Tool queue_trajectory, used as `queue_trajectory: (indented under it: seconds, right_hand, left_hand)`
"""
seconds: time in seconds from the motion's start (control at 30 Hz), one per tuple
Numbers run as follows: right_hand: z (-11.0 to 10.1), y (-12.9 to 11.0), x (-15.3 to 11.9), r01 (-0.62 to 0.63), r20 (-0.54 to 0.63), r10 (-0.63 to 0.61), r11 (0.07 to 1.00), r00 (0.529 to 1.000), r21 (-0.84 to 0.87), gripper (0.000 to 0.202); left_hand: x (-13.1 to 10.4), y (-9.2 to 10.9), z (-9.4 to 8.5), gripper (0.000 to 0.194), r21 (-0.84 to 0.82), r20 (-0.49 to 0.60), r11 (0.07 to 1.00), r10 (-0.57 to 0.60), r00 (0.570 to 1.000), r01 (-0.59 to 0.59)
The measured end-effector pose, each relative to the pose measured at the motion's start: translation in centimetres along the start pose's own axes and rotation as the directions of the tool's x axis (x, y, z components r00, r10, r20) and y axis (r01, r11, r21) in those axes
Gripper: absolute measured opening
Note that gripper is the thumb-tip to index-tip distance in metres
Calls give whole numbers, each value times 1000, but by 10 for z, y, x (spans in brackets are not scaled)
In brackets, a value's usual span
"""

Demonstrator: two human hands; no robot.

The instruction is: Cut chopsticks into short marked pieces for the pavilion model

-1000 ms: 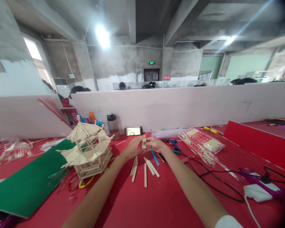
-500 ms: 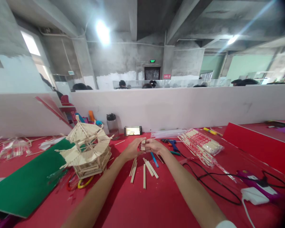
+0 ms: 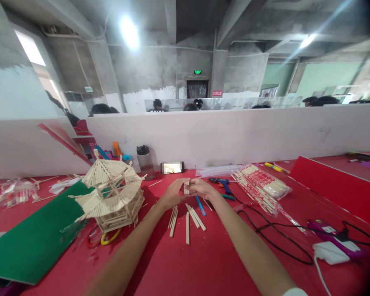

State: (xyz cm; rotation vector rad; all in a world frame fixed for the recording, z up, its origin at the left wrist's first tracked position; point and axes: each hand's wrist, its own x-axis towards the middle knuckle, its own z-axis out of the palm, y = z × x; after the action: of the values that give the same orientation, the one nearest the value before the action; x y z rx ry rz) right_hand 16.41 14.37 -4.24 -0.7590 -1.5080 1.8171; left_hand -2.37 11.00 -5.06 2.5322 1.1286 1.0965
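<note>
Short stick bundle (image 3: 186,187): centre of frame, between both hands, long axis roughly upright in the picture. Left hand (image 3: 173,193): directly left, fingers closed on it. Right hand (image 3: 203,189): directly right, fingertips pinching it; neither hand clearly nearer. Loose sticks (image 3: 188,228): three groups, lower centre, below the hands, apart from them.

The single head view is taken from above the near part of the table (image 3: 185,273), faced forward and tilted down. The left hand (image 3: 173,193) and right hand (image 3: 203,188) are seen near mid-frame, fairly close, with the arms (image 3: 135,242) cut off by the bottom edge. The partition (image 3: 222,133) is looked over, and the far wall (image 3: 154,70) and ceiling (image 3: 197,18) are widely taken in.
</note>
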Motion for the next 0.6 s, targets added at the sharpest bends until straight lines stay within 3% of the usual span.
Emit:
queue_trajectory:
  seconds: [0.27, 0.6]
  right_hand:
    - [2, -8, -4, 61, 16, -61, 998, 998, -13, 46]
    - [4, -12, -10, -48, 9, 48, 999, 999, -3, 51]
  left_hand:
    - [1, 3, -6, 79, -70, -32, 997, 21, 999, -23]
    - [-3, 9, -10, 74, -26, 28, 999, -39, 999, 39]
